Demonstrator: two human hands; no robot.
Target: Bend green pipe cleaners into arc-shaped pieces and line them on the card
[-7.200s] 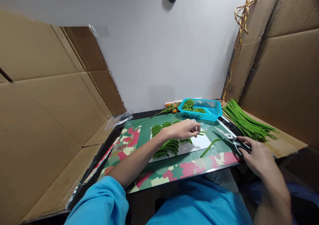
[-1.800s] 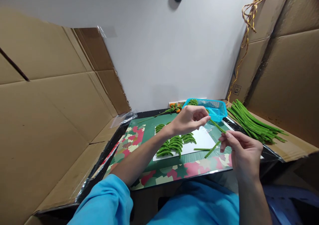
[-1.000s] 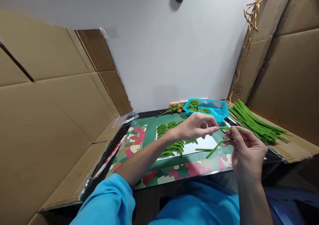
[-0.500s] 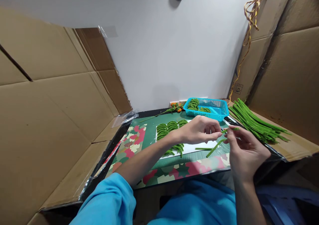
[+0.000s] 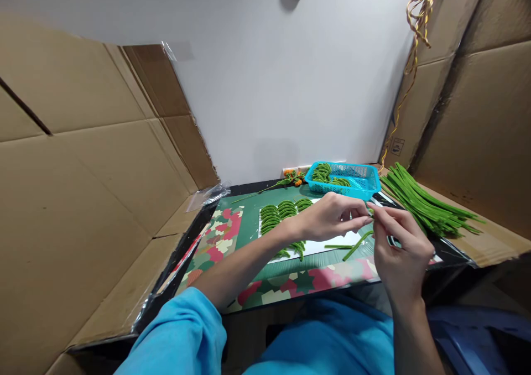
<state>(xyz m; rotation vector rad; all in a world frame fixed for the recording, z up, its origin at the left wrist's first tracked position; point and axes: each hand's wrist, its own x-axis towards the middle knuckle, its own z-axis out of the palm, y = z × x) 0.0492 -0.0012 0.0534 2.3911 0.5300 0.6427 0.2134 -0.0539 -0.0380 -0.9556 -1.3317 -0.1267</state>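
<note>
My left hand [image 5: 338, 215] and my right hand [image 5: 400, 242] meet over the right side of the green mat [image 5: 249, 198]. Both are closed in a pinch on one short green pipe cleaner [image 5: 370, 213], mostly hidden by the fingertips. Below them two loose pipe cleaner pieces lie on the mat and white sheet: a bent one [image 5: 357, 246] and a straight one [image 5: 338, 246]. Left of my hands, rows of curved green pipe cleaner pieces [image 5: 269, 217] cover part of the white sheet [image 5: 319, 246]; my left forearm hides some of them.
Behind my hands stands a blue plastic basket [image 5: 365, 189] holding curved green pieces. A bundle of long green pipe cleaners [image 5: 427, 201] lies at the right. An orange flower stem [image 5: 296, 178] rests at the back. Cardboard walls [image 5: 83, 198] flank the table.
My right hand has moved slightly left and up, its fingertips now against those of my left hand. Less of the held pipe cleaner shows. The loose pieces stay put.
</note>
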